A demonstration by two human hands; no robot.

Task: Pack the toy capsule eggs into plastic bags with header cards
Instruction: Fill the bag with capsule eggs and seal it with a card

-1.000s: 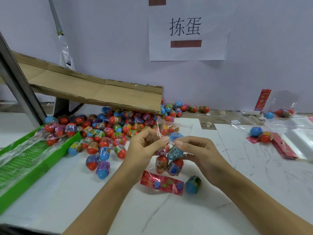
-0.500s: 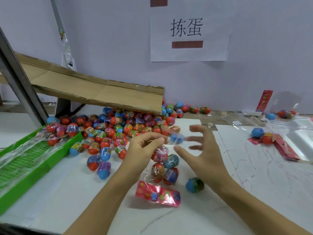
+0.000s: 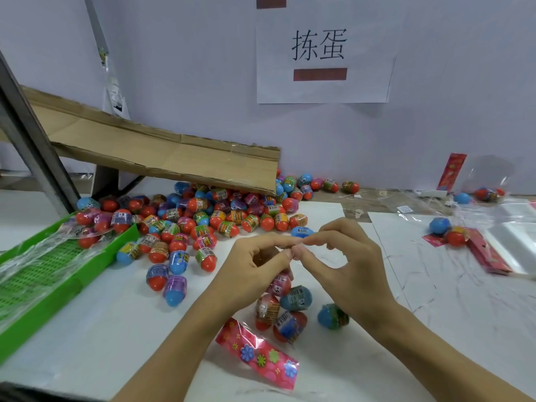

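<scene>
A clear plastic bag [image 3: 285, 310] holding several capsule eggs lies on the white table in front of me, its pink flowered header card [image 3: 258, 353] at the near end. My left hand [image 3: 255, 271] and my right hand [image 3: 345, 271] meet above it, fingertips pinching the bag's open far edge. One loose blue-and-green egg [image 3: 333, 316] lies just right of the bag, under my right wrist. A big heap of red, blue and purple eggs [image 3: 203, 219] spreads across the table behind and to the left.
A cardboard chute [image 3: 162, 158] slopes down over the heap. A green plastic tray [image 3: 55, 274] lined with film sits at the left. At the right lie spare clear bags [image 3: 516, 227], red header cards [image 3: 484, 250] and a few eggs [image 3: 446, 230]. A paper sign [image 3: 322, 50] hangs on the wall.
My right hand had opened and lifted away half a second ago; it has come back to the left hand and pinches the bag's edge again. The bag with its card slid slightly nearer.
</scene>
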